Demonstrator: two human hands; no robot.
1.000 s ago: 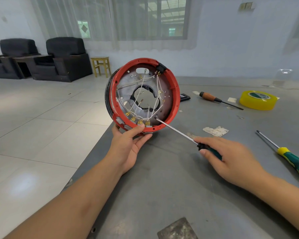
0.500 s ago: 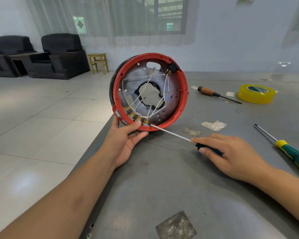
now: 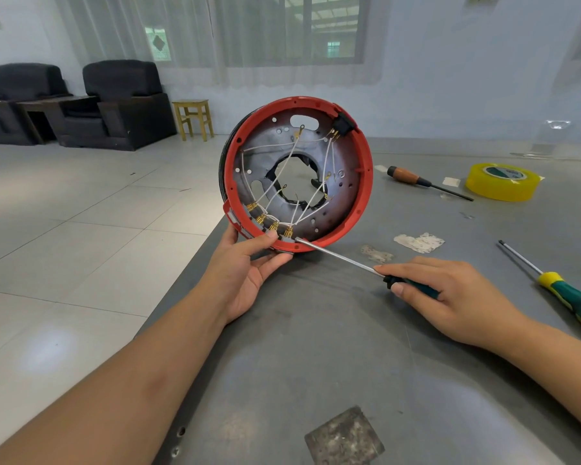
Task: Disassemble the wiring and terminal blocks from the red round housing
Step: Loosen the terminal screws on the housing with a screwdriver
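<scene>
Both hands are busy — the left hand [image 3: 245, 273] grips the lower rim of the red round housing [image 3: 366, 176], thumb pressed on the rim by the terminal blocks [image 3: 269, 223], holding it tilted on edge at the worktop's [image 3: 316, 347] left edge. White wires [image 3: 296, 199] cross its grey inner plate. The right hand [image 3: 450, 297] curls round a screwdriver [image 3: 342, 260] — its tip touches the nearest terminal. Further right lie a green-handled screwdriver [image 3: 571, 297], a brown-handled one [image 3: 413, 179] and yellow tape [image 3: 502, 181].

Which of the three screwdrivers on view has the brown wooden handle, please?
The screwdriver lying farthest back, beside the yellow tape roll. The other two have green handles: one in the right hand, one idle at right.
</scene>
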